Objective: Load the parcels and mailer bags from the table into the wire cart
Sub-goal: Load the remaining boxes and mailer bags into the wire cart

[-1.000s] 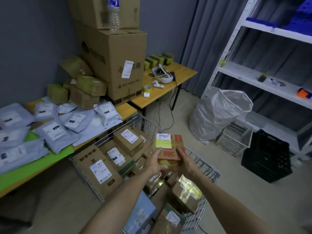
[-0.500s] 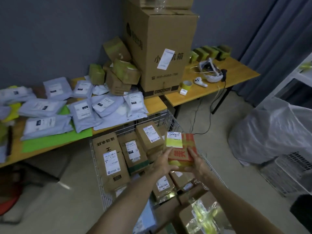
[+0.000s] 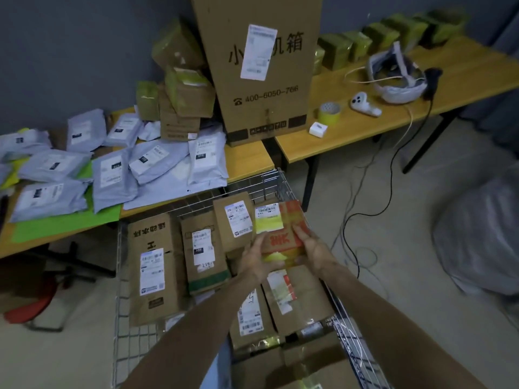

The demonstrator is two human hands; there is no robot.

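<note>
I hold a small red-and-orange printed parcel (image 3: 282,231) with a white and yellow label in both hands, low over the far right corner of the wire cart (image 3: 121,276). My left hand (image 3: 257,261) grips its near left side, my right hand (image 3: 311,248) its right side. Several brown labelled boxes (image 3: 153,265) lie in the cart. On the wooden table (image 3: 247,161) behind the cart lie several grey mailer bags (image 3: 112,176), and small taped boxes (image 3: 182,108) are piled against the wall.
A tall cardboard carton (image 3: 261,63) stands at the table's right end. A second table (image 3: 351,136) carries a tape roll (image 3: 329,112), a headset (image 3: 396,82), a controller and green boxes. Cables trail on the floor at right, beside a large white sack (image 3: 477,234).
My view has swung left and down toward the cart and table. Both hands have carried the red parcel lower, closer to the boxes at the cart's far right.
</note>
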